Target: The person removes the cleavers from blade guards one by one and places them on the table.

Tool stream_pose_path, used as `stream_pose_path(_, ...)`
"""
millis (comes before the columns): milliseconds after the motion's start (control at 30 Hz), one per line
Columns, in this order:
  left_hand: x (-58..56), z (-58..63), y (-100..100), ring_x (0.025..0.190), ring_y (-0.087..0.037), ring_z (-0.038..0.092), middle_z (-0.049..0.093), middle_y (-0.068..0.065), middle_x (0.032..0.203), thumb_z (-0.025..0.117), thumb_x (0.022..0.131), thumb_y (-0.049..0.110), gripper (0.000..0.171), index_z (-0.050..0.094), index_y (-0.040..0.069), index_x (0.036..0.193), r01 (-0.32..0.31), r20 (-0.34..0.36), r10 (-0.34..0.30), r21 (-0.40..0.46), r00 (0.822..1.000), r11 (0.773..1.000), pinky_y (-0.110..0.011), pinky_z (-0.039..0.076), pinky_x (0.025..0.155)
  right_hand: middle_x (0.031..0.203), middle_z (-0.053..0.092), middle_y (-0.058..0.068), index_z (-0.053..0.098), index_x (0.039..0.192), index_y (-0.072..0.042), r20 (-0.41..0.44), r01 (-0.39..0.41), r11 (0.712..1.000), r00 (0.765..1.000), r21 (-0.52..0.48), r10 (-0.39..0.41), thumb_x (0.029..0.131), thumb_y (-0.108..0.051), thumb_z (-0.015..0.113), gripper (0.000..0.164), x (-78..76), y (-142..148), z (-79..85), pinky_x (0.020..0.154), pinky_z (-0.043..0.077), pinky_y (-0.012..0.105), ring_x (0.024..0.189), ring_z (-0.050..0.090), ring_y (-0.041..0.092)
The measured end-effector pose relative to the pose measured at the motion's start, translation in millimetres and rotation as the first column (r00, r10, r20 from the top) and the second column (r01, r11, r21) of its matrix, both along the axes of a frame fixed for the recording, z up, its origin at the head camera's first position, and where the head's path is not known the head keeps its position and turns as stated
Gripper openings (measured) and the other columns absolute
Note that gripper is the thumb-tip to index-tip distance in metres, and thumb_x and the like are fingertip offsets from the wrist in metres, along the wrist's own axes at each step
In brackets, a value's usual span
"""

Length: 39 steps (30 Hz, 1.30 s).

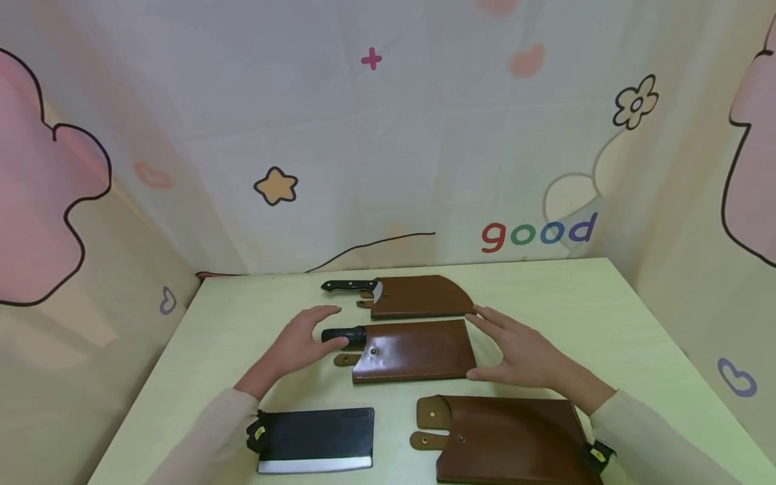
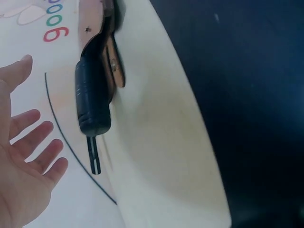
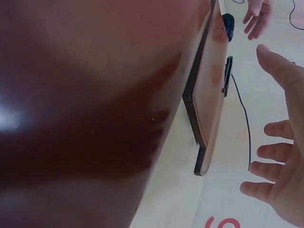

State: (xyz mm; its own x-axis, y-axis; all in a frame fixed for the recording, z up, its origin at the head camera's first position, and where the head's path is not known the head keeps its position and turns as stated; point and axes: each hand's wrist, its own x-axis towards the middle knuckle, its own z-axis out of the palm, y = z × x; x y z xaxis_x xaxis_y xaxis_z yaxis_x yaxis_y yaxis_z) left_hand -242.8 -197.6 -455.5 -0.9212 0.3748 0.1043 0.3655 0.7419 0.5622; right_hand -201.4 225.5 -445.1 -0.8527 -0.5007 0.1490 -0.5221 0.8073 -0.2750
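In the head view my left hand (image 1: 303,343) is over the table, fingers spread, its thumb overlapping the black handle (image 1: 354,337) of a sheathed cleaver. The left wrist view has the hand (image 2: 23,175) apart from that handle (image 2: 92,99), with nothing in its grasp. A brown leather sheath (image 1: 418,353) covers this cleaver's blade. At the sheath's right end is my right hand (image 1: 524,350), fingers extended and thumb by the corner. Its palm (image 3: 287,175) holds nothing in the right wrist view. Behind lies another knife, its riveted black handle (image 1: 349,285) sticking out of a curved brown sheath (image 1: 421,296).
At the front left a bare cleaver blade (image 1: 318,434), black with a silver edge, lies beside my left sleeve. A large brown sheath (image 1: 509,438) with snap straps lies front right, partly under my right forearm. Patterned curtains (image 1: 394,135) surround the pale table (image 1: 242,296).
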Motion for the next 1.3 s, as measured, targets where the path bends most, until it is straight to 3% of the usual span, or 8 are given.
stream_pose_path(233, -9.5, -11.5, 7, 0.144, -0.038, 0.042, 0.051, -0.014, 0.153, 0.075, 0.093, 0.044, 0.071, 0.051, 0.009, 0.15, 0.04, 0.071, -0.04, -0.004, 0.997, 0.999, -0.059, 0.034, 0.114, 0.161, 0.037, 0.019, 0.044, 0.155, -0.01, 0.077, -0.017, 1.0, 0.997, -0.005, 0.017, 0.076, -0.066, 0.079, 0.103, -17.9, -13, -13.5, 0.101, 0.047, 0.062, 0.142, 0.044, 0.044)
stream_pose_path(433, -16.8, -17.9, 8, 0.143, -0.038, 0.042, 0.051, -0.015, 0.152, 0.075, 0.093, 0.043, 0.07, 0.052, 0.007, 0.149, 0.079, 0.108, -0.076, -0.026, 0.991, 0.997, -0.057, 0.035, 0.114, 0.162, 0.034, 0.022, 0.041, 0.156, -0.007, 0.128, -0.032, 0.998, 0.991, 0.049, 0.025, 0.074, -0.07, 0.078, 0.11, -29.0, -20, -22.4, 0.104, 0.045, 0.06, 0.144, 0.04, 0.044)
stream_pose_path(600, -19.9, -21.2, 9, 0.134, -0.039, 0.049, 0.054, -0.018, 0.147, 0.073, 0.094, 0.043, 0.065, 0.056, 0.007, 0.145, 0.086, 0.115, -0.077, -0.072, 0.99, 0.994, -0.055, 0.043, 0.105, 0.164, 0.03, 0.022, 0.038, 0.157, -0.006, 0.186, -0.034, 0.997, 0.982, 0.068, 0.021, 0.07, -0.071, 0.08, 0.117, -36.4, -26, -26.6, 0.107, 0.043, 0.06, 0.148, 0.034, 0.043)
stream_pose_path(767, -19.9, -21.8, 13, 0.12, -0.033, 0.054, 0.056, -0.019, 0.139, 0.073, 0.095, 0.041, 0.06, 0.06, 0.006, 0.141, 0.095, 0.132, -0.085, -0.065, 0.988, 0.993, -0.047, 0.049, 0.092, 0.165, 0.028, 0.02, 0.037, 0.158, -0.009, 0.235, -0.038, 0.997, 0.972, 0.068, 0.021, 0.066, -0.073, 0.082, 0.12, -40.5, -27, -32.5, 0.108, 0.041, 0.062, 0.15, 0.029, 0.044)
stream_pose_path(1067, -23.9, -26.6, 16, 0.11, -0.026, 0.055, 0.059, -0.014, 0.128, 0.077, 0.093, 0.035, 0.053, 0.063, 0.006, 0.135, 0.081, 0.138, -0.074, -0.05, 0.988, 0.995, -0.044, 0.05, 0.09, 0.163, 0.03, 0.022, 0.034, 0.159, -0.007, 0.242, -0.074, 0.993, 0.969, 0.09, 0.05, 0.066, -0.073, 0.082, 0.123, -44.8, -28, -35.0, 0.111, 0.039, 0.059, 0.149, 0.031, 0.045)
stream_pose_path(1300, -27.4, -33.8, 17, 0.1, -0.025, 0.058, 0.062, -0.013, 0.113, 0.082, 0.089, 0.023, 0.045, 0.068, 0.004, 0.127, 0.067, 0.072, -0.062, -0.075, 0.996, 0.995, -0.046, 0.049, 0.089, 0.16, 0.035, 0.022, 0.035, 0.159, -0.008, 0.239, -0.079, 0.994, 0.969, 0.076, 0.059, 0.065, -0.07, 0.085, 0.123, -48.2, -31, -40.6, 0.111, 0.04, 0.057, 0.146, 0.036, 0.043)
